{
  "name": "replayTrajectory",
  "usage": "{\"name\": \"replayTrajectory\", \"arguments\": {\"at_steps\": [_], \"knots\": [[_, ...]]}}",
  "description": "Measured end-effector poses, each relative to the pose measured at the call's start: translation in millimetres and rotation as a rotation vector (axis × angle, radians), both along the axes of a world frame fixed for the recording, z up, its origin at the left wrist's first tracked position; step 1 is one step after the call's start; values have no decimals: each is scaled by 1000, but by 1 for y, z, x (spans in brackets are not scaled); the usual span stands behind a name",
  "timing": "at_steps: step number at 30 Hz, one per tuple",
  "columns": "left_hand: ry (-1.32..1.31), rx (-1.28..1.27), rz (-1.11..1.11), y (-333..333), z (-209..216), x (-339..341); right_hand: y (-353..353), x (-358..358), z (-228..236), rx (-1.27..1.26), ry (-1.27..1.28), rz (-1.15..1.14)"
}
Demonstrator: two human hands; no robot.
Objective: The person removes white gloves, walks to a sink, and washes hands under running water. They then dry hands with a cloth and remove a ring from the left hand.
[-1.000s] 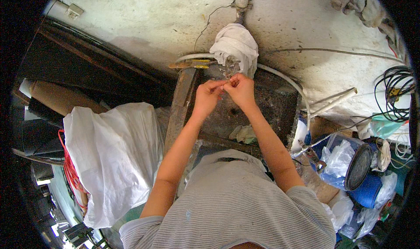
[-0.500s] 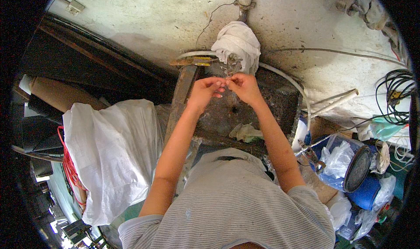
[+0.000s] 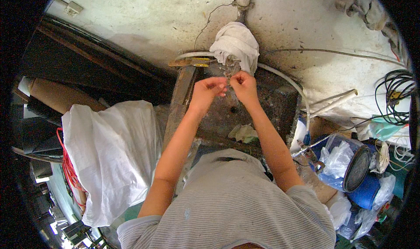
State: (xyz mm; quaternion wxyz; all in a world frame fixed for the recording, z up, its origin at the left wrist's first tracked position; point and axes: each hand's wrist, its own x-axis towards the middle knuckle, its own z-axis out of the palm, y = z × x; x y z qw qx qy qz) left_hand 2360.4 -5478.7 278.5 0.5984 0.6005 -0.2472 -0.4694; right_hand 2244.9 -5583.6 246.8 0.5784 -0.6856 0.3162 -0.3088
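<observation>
- The left hand (image 3: 208,91) is held out over a dark basin (image 3: 280,109), with its fingers loosely bent and its thumb near them; whether anything is grasped by it cannot be told.
- The right hand (image 3: 244,88) is held just beside it, with thumb and forefinger brought together; whether a small thing is pinched there cannot be made out.
- A narrow gap is seen between the fingertips of the two hands.
- A white cloth (image 3: 236,41) is placed just beyond the hands, bunched and wrapped below a wall pipe (image 3: 243,1); its lower edge is nearest to the right hand, and whether it is touched cannot be told.
- A brown and yellow brush (image 3: 192,62) is laid at the far left corner of the basin.
- A crumpled pale rag (image 3: 244,133) is left inside the basin, toward the near side, between the forearms.
- A pale hose (image 3: 307,111) is curved around the right side of the basin.
- A large white sheet (image 3: 113,157) is draped to the left, with red cord (image 3: 68,170) bunched beside it.
- Blue drums (image 3: 365,192) and clear plastic bags (image 3: 339,159) are crowded together on the right, below a coiled black cable (image 3: 393,91).
</observation>
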Motion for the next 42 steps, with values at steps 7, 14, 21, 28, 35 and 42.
{"name": "replayTrajectory", "arguments": {"at_steps": [7,14,21,28,35,42], "knots": [[90,-52,109,-5,-3,7,-6,-8,2,239,-192,296],[-48,-42,89,-11,4,4,-21,-10,24,-61,94,290],[-229,44,42,-13,9,7,-24,-2,34,-415,212,281],[-72,-96,135,-8,7,-3,-7,5,19,-334,206,33],[185,-123,145,0,-7,14,-10,-5,-2,-67,21,144],[228,-83,158,0,3,12,-18,-1,5,-65,60,225]]}}
